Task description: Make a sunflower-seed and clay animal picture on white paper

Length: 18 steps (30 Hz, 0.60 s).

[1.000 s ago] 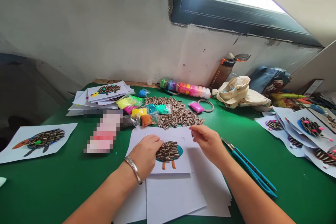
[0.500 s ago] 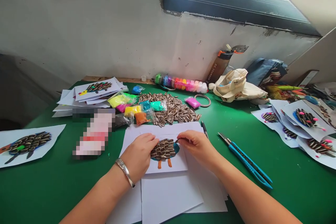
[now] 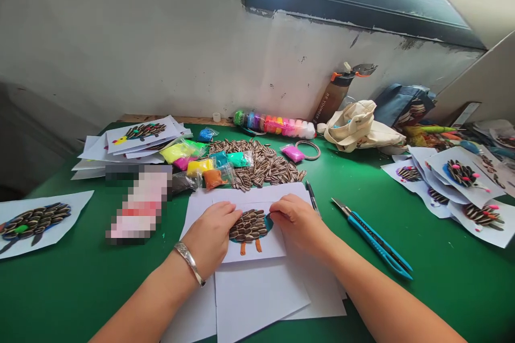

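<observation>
My left hand (image 3: 211, 233) lies on the left part of a small white card (image 3: 271, 249), its fingers resting flat beside a picture. The picture is a body of striped sunflower seeds (image 3: 249, 226) in overlapping rows, pressed on blue clay (image 3: 268, 225), with two orange clay legs (image 3: 258, 245) below. My right hand (image 3: 301, 220) pinches a single seed, mostly hidden by the fingertips, against the bare blue clay at the body's right end. Under the card lie several white sheets (image 3: 257, 300). A loose heap of sunflower seeds (image 3: 265, 166) spreads behind them.
Bagged coloured clay (image 3: 201, 166) sits left of the heap. A blue-handled cutter (image 3: 378, 244) with its blade exposed lies right of my right hand, near a black pen (image 3: 311, 195). Finished seed pictures lie left (image 3: 40, 222) and right (image 3: 462, 174). A bottle (image 3: 333, 94) stands at the back.
My right fingertips have lowered the seed onto the blue clay at the right end of the body. My left hand keeps its place on the card. The whole view has shifted slightly.
</observation>
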{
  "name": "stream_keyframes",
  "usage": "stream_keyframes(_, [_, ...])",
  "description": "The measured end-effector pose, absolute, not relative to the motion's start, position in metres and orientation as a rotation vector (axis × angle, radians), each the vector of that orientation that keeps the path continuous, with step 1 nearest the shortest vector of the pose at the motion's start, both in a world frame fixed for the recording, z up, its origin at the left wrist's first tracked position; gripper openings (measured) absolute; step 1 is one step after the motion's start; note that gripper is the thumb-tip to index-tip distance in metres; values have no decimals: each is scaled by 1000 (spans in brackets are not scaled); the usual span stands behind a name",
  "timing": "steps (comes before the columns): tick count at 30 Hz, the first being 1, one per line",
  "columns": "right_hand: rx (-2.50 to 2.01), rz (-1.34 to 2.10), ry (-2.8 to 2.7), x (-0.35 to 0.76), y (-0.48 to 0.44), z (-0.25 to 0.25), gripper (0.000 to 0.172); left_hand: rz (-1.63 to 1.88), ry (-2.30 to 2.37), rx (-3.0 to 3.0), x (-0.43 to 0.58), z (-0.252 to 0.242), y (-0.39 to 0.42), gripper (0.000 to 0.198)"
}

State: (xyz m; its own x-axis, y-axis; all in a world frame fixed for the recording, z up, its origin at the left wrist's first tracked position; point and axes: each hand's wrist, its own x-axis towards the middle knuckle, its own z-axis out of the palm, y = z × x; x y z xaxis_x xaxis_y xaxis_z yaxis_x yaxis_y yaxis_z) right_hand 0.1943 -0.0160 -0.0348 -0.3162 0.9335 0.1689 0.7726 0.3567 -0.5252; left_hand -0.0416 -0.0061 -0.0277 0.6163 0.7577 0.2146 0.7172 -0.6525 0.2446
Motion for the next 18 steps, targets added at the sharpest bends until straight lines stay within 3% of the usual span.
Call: stream_keyframes(18, [-1548, 509, -2188, 189, -17, -32, 14, 458, 1251, 2674, -40, -31, -7, 48])
